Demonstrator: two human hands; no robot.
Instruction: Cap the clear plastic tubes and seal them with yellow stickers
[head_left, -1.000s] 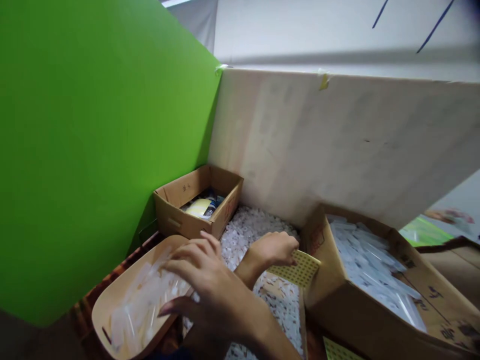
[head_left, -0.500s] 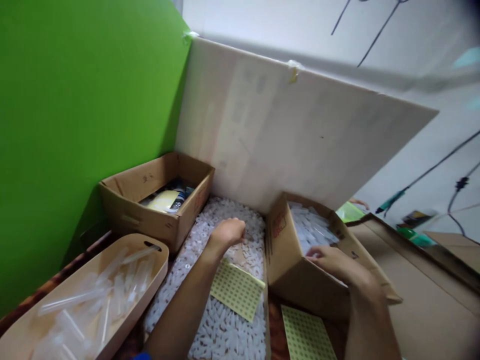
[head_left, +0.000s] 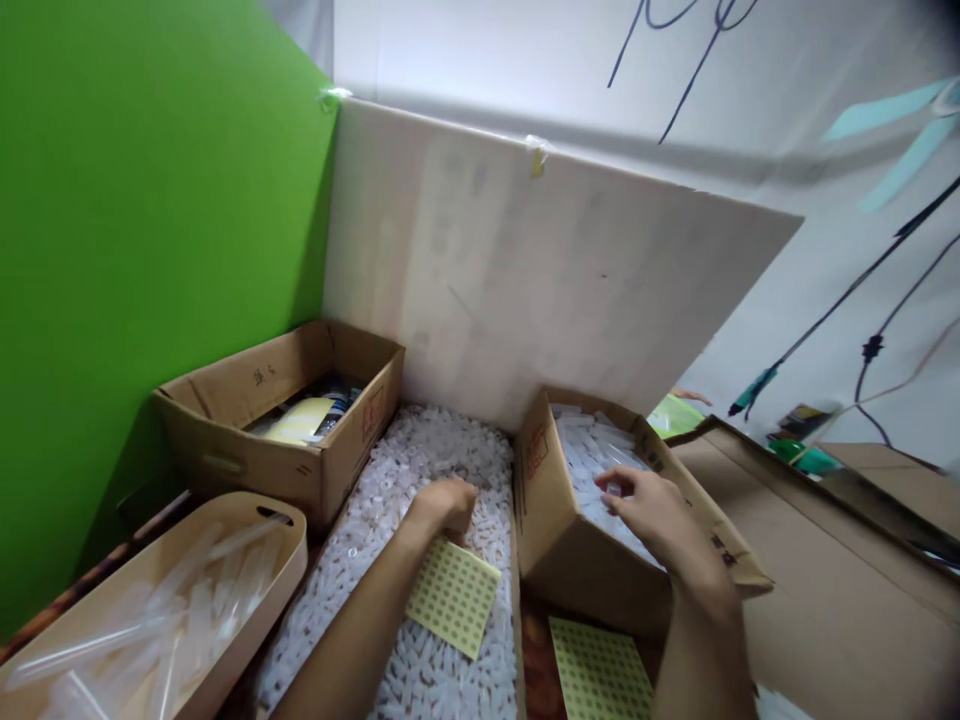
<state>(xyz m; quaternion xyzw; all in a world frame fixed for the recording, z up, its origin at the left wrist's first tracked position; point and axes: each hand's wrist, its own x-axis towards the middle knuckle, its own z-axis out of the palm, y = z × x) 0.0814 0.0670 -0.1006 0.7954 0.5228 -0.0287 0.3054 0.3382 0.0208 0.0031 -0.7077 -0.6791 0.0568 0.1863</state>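
Observation:
My left hand (head_left: 445,506) is closed, knuckles up, over a wide bed of small white translucent plastic pieces (head_left: 450,440). What its curled fingers hold, if anything, is hidden. Just below it a yellow sheet of small round stickers (head_left: 455,598) lies on the pieces. My right hand (head_left: 651,512) reaches over the near edge of a cardboard box (head_left: 559,530) filled with clear plastic tubes (head_left: 592,455). Its thumb and forefinger are slightly apart above the tubes, and no held thing shows between them.
A second sticker sheet (head_left: 600,670) lies at the front of the box. At left are a beige tray (head_left: 289,570) of longer clear tubes and a cardboard box (head_left: 262,470) with packets. A green panel (head_left: 150,200) and white board (head_left: 510,290) stand behind. Another person's hand (head_left: 691,396) shows beyond.
My left hand has come down and nearer the sticker sheet. My right hand has moved from the box's edge further over the tubes, fingers raised. The whole view has shifted slightly.

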